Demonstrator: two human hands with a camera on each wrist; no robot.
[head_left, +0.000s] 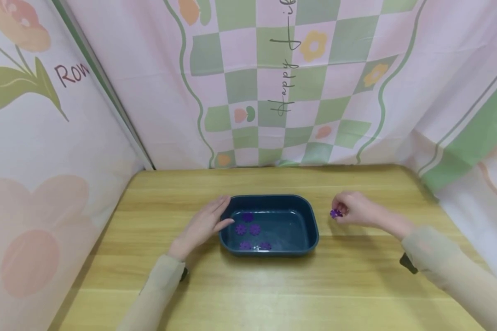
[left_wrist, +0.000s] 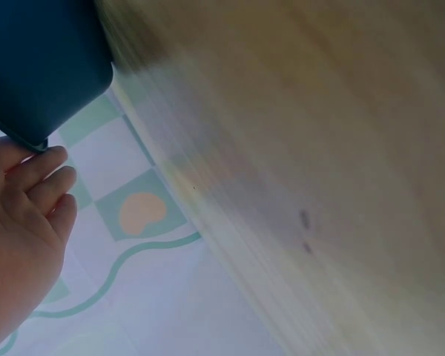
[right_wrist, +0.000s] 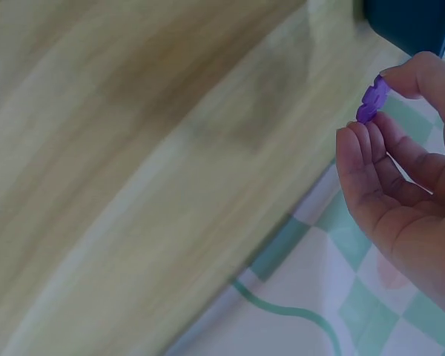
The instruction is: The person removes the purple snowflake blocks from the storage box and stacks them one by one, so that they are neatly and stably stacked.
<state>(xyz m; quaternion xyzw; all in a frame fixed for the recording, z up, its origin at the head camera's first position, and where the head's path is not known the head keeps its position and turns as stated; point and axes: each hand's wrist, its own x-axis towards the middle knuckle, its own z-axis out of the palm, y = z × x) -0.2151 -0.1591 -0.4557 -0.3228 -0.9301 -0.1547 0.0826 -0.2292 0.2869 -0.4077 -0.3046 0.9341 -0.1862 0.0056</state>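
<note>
A dark blue rectangular tub (head_left: 287,230) stands on the wooden table. Several purple snowflake-shaped plastic discs (head_left: 254,229) lie on its bottom, mostly toward the left side and the near wall. My left hand (head_left: 205,223) is at the tub's left end, fingers fairly straight along the rim and thumb reaching over the edge. In the left wrist view, its fingers (left_wrist: 48,178) are right at the tub's rim. To the right of the tub, my right hand (head_left: 356,209) pinches one purple snowflake disc (right_wrist: 372,99) on edge between thumb and fingertips, above the table.
The light wooden table (head_left: 273,289) extends around the tub on all sides. Behind it hangs a checked pink and green curtain (head_left: 273,92), and printed cloth (head_left: 29,184) closes off the left. More cloth (head_left: 480,151) hangs at the right.
</note>
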